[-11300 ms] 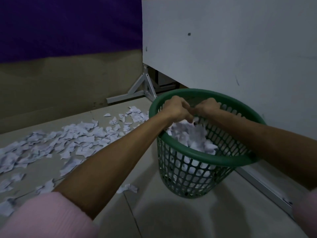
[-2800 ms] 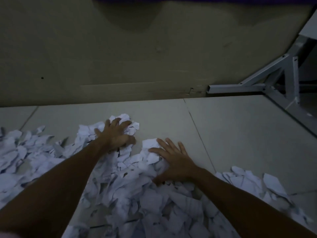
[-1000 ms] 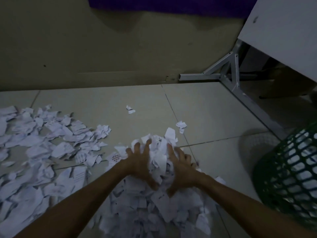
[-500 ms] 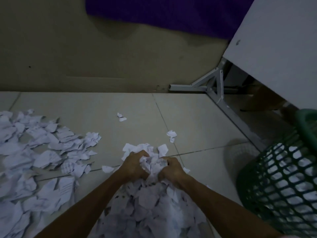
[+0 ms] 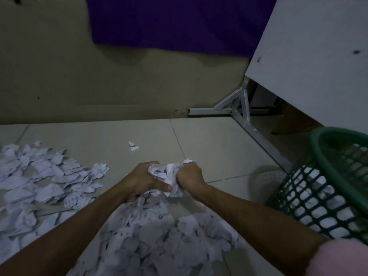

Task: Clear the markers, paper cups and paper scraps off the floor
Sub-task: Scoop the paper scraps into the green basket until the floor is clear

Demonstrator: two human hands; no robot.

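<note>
dim light here, and the pale tiled floor (image 5: 209,140) fills the lower view, smooth squares cut by thin grout lines, meeting a flat beige wall (image 5: 59,76) with a purple cloth (image 5: 179,22) hanging on it. at the right a grey panel (image 5: 318,56) slants down over an angular white metal frame (image 5: 239,108). just below it sits the green basket (image 5: 322,188), round rim, open plastic lattice, white paper showing through the holes. torn paper scraps (image 5: 45,182) lie scattered flat and jagged at the left, and a thicker heap (image 5: 159,232) piles up between the forearms. now the hands: left hand (image 5: 142,178) and right hand (image 5: 190,175) sit close together above the heap, each grip curled tight on a crumpled wad of scraps (image 5: 165,172) squeezed between them, creased edges poking out between the two fists. a pink sleeve (image 5: 342,257) shows at the bottom right corner. two tiny scraps (image 5: 133,146) lie alone farther out on the tile, well apart from the rest.
</note>
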